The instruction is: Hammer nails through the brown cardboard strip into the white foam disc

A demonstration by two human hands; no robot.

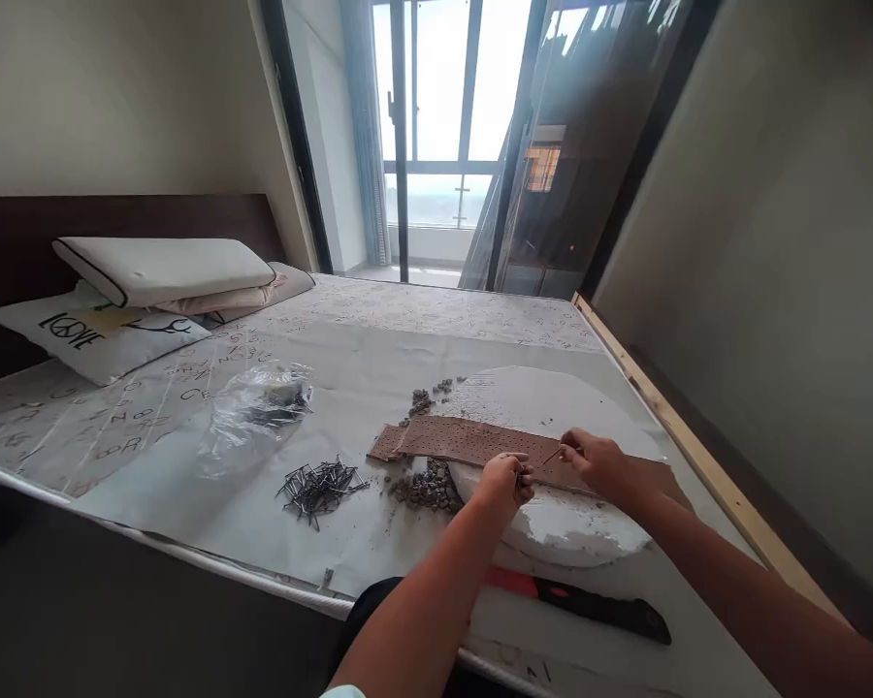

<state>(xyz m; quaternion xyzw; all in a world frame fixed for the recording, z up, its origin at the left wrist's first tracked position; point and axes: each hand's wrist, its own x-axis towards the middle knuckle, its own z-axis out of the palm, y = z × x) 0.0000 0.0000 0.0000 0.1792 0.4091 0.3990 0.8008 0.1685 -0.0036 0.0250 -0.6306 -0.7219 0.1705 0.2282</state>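
Working at the lower middle of the frame, we have both hands over a brown strip (pixel 472 441) full of small holes, which lies across a white round slab (pixel 553 523) on the paper-covered bed (pixel 378 359). Our left hand (pixel 505 482) is closed and pressing on the strip's near edge; whether it pinches something we cannot tell. Our right hand (pixel 597 462) grips a thin nail (pixel 553 453) between its fingertips, point aimed at the strip. We judge the step in hand to be setting nails into the holes, and the next move calls for lining the tip up with one hole while the strip is held flat. A heap of nails (pixel 320 485) lies left of the slab, a clear plastic bag (pixel 258 412) beyond it, and grey crumbs (pixel 426 488) lie beside the strip. At the upper left, a pillow (pixel 94 334) reads "LOVE"; the paper carries scattered letters too small to read.
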